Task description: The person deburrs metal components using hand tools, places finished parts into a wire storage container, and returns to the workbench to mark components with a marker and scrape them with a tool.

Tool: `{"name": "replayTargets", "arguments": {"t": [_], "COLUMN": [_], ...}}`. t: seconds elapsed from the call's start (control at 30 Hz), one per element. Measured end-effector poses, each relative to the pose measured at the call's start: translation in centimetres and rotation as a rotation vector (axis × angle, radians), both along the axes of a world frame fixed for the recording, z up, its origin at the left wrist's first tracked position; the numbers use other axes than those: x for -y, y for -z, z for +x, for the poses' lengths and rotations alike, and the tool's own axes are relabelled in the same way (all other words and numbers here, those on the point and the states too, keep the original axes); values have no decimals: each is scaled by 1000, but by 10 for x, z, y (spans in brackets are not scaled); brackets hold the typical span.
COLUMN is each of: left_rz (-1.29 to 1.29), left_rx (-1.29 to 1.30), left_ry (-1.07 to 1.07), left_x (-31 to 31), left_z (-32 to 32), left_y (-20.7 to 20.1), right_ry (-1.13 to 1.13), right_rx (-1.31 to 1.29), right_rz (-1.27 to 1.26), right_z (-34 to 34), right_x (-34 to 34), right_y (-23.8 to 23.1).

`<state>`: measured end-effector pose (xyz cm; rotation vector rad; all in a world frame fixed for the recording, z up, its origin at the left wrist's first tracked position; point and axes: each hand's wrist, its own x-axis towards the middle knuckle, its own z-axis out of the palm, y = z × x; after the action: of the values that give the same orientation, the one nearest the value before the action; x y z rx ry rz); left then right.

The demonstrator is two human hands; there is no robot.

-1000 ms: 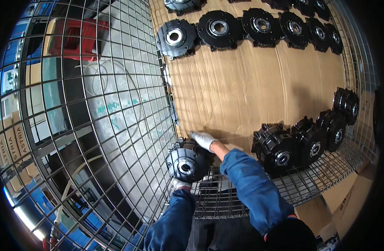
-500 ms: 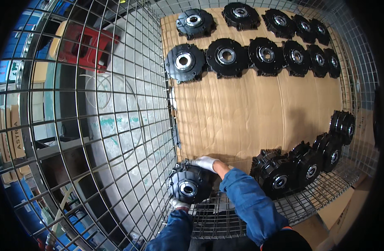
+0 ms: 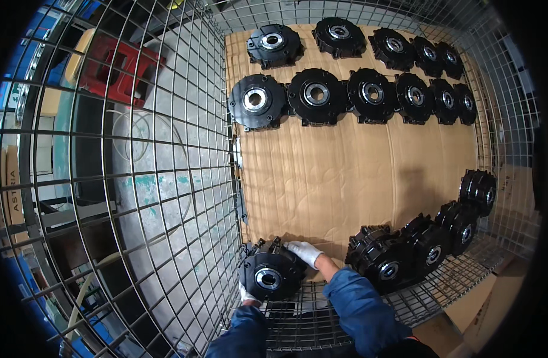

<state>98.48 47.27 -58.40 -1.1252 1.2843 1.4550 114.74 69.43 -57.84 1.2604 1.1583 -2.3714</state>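
Note:
At the near left corner of a wire-mesh cage, a black round metal housing [image 3: 277,265] with a silver ring round its central hole leans with its face toward me. My right hand [image 3: 305,252], in a white glove, grips its far right edge, fingers over the rim. My left hand [image 3: 248,295], gloved too, holds its lower left edge beside the mesh; most of its fingers are hidden. To the right, several similar housings [image 3: 384,256] stand in a slanting row along the near side.
Brown cardboard [image 3: 339,173] lines the cage floor. Two rows of black housings [image 3: 317,95] lie flat at the far side. Wire mesh [image 3: 184,179] walls the left. Beyond it are a red plastic stool [image 3: 122,71] and a shelf rack [image 3: 47,197]. A cardboard box [image 3: 482,304] stands outside, near right.
My view has shifted slightly, so the far rows appear lower. Both hands stay on the housing in the near left corner; my right hand has slid a little along its far edge.

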Motion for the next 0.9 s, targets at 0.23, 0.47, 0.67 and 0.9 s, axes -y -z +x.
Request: {"name": "replayTargets", "arguments": {"t": [0.23, 0.47, 0.67, 0.9], "left_rz": [183, 363, 501, 652], "left_rx": [22, 62, 114, 182], "left_ry": [38, 102, 148, 196], "left_x": [-18, -36, -53, -63], "left_z": [-20, -18, -15, -12], "left_y": [11, 20, 30, 37], "right_ry": [71, 481, 954, 1279], "right_rx": [41, 89, 120, -150], "right_rz": [44, -242, -505, -537], "right_z": [0, 16, 46, 73], "right_x": [8, 27, 49, 60], "right_y": [4, 2, 17, 1]}}
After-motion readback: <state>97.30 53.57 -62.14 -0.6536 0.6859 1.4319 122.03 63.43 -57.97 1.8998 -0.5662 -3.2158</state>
